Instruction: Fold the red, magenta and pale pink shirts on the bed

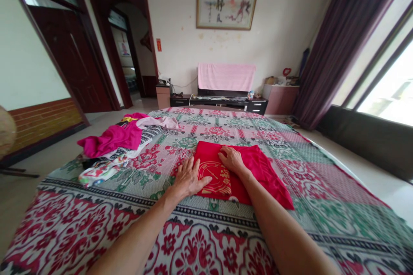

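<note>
A red garment [261, 167] with a gold printed design lies partly folded on the patterned cloth in front of me; which kind of garment it is I cannot tell. Flat on its left edge rests my left hand [189, 178], fingers spread, the thumb reaching over the print. My right hand [231, 159] lies on the upper middle of the same garment, palm down, its fingers slightly bent and apart from the left hand. Creased red fabric spreads out to the right beyond my right forearm.
A pile of clothes [119, 142], pink, white and patterned, lies at the left on the floral cloth [206, 240] covering the large surface. Farther back stand a low black cabinet [222, 102] and a screen-like object under a pink towel [226, 76]. A dark sofa [368, 142] is at the right.
</note>
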{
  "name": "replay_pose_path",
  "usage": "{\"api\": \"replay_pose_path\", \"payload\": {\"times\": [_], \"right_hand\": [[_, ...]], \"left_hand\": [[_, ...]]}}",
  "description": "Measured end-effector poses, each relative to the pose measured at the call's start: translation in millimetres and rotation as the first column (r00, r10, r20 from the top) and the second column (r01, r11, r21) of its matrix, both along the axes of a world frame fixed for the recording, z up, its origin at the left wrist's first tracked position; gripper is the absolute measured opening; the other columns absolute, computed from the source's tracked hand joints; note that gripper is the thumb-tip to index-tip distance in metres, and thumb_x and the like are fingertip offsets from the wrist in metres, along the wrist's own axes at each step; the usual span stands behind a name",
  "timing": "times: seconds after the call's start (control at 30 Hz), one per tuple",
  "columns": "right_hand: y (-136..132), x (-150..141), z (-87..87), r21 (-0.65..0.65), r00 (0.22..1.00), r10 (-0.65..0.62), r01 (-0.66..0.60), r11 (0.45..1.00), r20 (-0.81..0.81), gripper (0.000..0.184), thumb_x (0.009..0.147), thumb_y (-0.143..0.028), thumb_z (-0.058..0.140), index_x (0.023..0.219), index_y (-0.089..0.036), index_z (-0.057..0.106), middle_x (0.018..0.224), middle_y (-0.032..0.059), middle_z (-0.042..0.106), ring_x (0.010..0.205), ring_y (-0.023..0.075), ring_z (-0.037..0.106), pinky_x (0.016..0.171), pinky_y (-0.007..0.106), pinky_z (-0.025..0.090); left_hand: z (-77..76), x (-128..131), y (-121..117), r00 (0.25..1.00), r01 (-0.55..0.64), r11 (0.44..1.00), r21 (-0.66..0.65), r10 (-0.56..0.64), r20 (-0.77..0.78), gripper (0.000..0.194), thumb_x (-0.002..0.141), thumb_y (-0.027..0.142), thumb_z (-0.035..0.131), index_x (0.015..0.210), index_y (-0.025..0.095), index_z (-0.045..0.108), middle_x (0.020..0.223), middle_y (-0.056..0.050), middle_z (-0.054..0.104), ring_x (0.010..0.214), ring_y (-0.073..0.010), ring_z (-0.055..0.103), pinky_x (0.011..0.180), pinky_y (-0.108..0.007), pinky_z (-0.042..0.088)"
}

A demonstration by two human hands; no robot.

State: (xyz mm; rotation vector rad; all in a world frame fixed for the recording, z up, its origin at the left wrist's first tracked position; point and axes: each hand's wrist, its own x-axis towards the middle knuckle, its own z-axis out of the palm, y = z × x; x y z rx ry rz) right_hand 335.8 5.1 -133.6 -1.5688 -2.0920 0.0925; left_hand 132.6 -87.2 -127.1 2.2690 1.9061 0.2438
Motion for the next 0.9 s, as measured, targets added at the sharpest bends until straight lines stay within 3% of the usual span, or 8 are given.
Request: {"api": "replay_pose_path", "payload": {"times": [0.7, 0.9], "right_hand": [[-0.2, 0.8, -3.6, 0.008, 1.000, 0.001, -0.001, 1.000, 0.004, 0.026, 0.088, -0.030, 0.051, 0.109, -0.021, 0.064, 0.122, 0.0074, 0.065, 0.114, 0.0221, 0.056, 0.097, 0.035, 0.040], [1.5, -0.5, 0.8, 0.002, 1.000, -0.025, 0.025, 1.000, 0.001, 0.025, 0.088, -0.032, 0.051, 0.106, -0.022, 0.065, 0.112, 0.0066, 0.069, 0.104, 0.0219, 0.061, 0.088, 0.032, 0.044]], "left_hand": [[-5.5, -1.7, 2.7, 1.000, 0.003, 0.999, 0.037, -0.003, 0.016, 0.094, 0.080, 0.073, 0.036, 0.151, 0.012, 0.025, 0.158, -0.019, 0.020, 0.145, -0.0337, 0.018, 0.113, -0.049, 0.019], [-4.5, -1.5, 2.0, 1.000, 0.008, 0.999, 0.049, -0.008, 0.006, 0.094, 0.081, 0.072, 0.036, 0.151, 0.010, 0.026, 0.157, -0.019, 0.020, 0.145, -0.0342, 0.018, 0.113, -0.049, 0.020]]}}
